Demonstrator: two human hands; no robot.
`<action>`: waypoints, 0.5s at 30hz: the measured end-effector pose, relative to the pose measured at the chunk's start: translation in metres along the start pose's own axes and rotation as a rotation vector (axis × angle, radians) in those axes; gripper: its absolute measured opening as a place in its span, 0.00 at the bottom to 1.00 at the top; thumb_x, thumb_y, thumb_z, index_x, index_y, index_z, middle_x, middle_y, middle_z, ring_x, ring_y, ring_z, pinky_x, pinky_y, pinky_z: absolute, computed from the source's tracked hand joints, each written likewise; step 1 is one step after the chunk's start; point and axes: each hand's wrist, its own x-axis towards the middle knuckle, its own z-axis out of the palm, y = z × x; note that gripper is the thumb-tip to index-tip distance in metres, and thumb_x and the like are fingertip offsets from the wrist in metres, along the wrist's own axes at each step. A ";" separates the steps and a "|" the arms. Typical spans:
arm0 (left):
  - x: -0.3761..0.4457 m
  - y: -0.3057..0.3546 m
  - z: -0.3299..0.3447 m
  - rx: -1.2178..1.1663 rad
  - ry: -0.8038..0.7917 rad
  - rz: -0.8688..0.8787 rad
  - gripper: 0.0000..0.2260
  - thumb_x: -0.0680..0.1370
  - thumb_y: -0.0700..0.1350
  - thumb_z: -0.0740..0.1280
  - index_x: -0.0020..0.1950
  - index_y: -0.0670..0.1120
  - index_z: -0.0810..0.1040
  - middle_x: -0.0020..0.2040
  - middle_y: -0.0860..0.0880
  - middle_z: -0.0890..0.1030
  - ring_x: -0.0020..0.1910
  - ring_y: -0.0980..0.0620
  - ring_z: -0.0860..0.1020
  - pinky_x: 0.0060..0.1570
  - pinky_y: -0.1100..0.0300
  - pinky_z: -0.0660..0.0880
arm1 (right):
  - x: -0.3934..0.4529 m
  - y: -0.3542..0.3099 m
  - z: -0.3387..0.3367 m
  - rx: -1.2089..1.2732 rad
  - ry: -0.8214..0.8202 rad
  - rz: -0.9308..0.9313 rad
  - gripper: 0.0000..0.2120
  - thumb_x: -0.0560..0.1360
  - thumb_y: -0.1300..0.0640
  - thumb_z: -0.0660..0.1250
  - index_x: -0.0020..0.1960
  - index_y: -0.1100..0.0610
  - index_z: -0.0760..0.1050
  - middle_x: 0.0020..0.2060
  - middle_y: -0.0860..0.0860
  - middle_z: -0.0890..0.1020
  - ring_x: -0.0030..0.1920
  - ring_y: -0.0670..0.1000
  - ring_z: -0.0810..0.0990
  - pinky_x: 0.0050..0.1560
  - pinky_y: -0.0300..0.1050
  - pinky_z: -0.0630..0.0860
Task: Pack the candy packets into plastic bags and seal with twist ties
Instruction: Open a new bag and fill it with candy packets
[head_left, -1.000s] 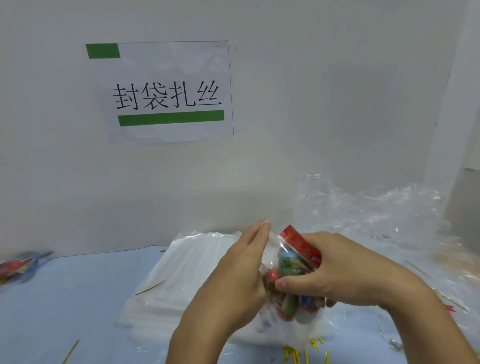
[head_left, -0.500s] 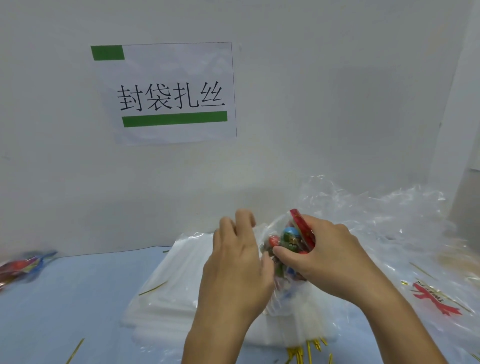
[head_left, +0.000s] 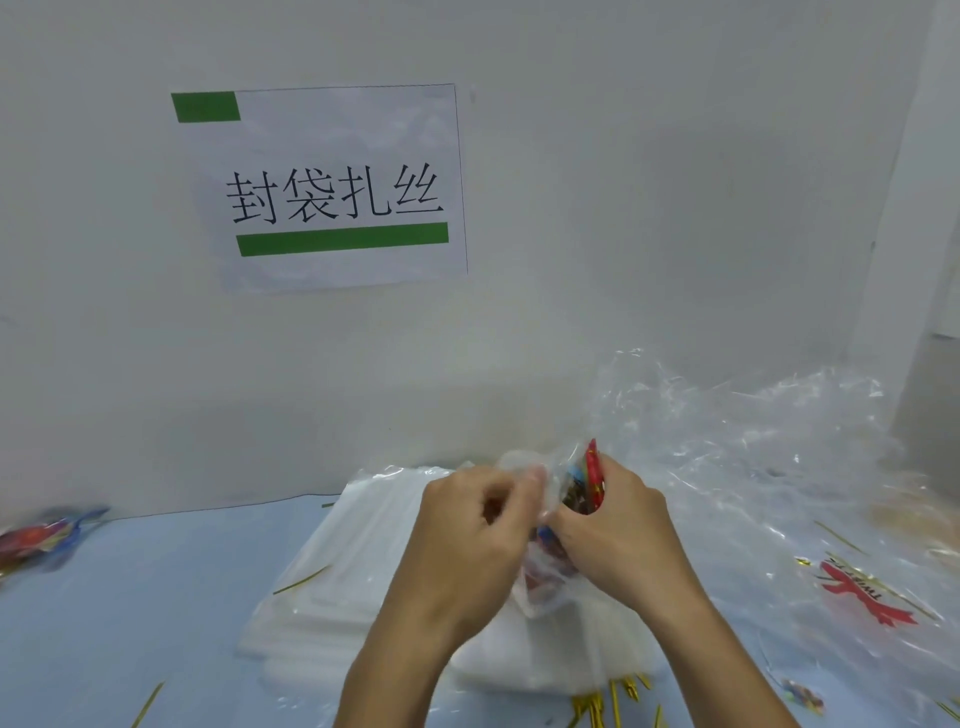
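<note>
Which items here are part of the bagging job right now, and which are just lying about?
In use:
left hand
right hand
plastic bag
candy packet

Lying about:
stack of bags
gold twist ties
crumpled plastic
packets at left edge
wall sign

Tabletop (head_left: 156, 582) was pale blue. Wall (head_left: 623, 208) behind, off-white. Paper sign (head_left: 332, 187) on the wall: white, black characters, one small green block top left, one long green bar under the text. Stack of plastic bags (head_left: 337, 587) in the middle: milky white, translucent. Candy packet (head_left: 592, 480) in the hands: red edge with yellow marks, blue and dark patches inside clear film. Loose plastic (head_left: 753, 457) at right: clear, glossy, one bag printed with a red ribbon motif (head_left: 865, 597) and gold trim. Twist ties (head_left: 613, 699) near edge: gold. Far-left packet (head_left: 41, 538): red and blue.
</note>
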 end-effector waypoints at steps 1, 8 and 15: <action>0.001 -0.003 -0.001 0.045 0.090 -0.008 0.23 0.81 0.59 0.59 0.36 0.45 0.79 0.33 0.50 0.78 0.35 0.55 0.74 0.34 0.63 0.70 | -0.001 -0.001 0.000 0.005 -0.015 -0.009 0.11 0.73 0.43 0.72 0.46 0.49 0.76 0.39 0.46 0.83 0.37 0.44 0.82 0.34 0.37 0.77; 0.002 -0.022 -0.001 -0.026 -0.110 -0.123 0.18 0.80 0.66 0.55 0.64 0.62 0.76 0.63 0.65 0.76 0.69 0.61 0.70 0.72 0.48 0.66 | -0.011 -0.017 0.007 0.201 -0.177 -0.106 0.06 0.72 0.53 0.73 0.41 0.48 0.76 0.33 0.43 0.83 0.31 0.42 0.83 0.28 0.32 0.75; 0.005 -0.020 0.011 0.295 0.042 0.149 0.16 0.85 0.43 0.55 0.62 0.52 0.82 0.57 0.64 0.80 0.68 0.67 0.68 0.72 0.56 0.62 | -0.020 -0.020 0.030 0.277 -0.293 -0.055 0.06 0.76 0.59 0.68 0.50 0.49 0.78 0.34 0.45 0.84 0.34 0.44 0.84 0.31 0.38 0.79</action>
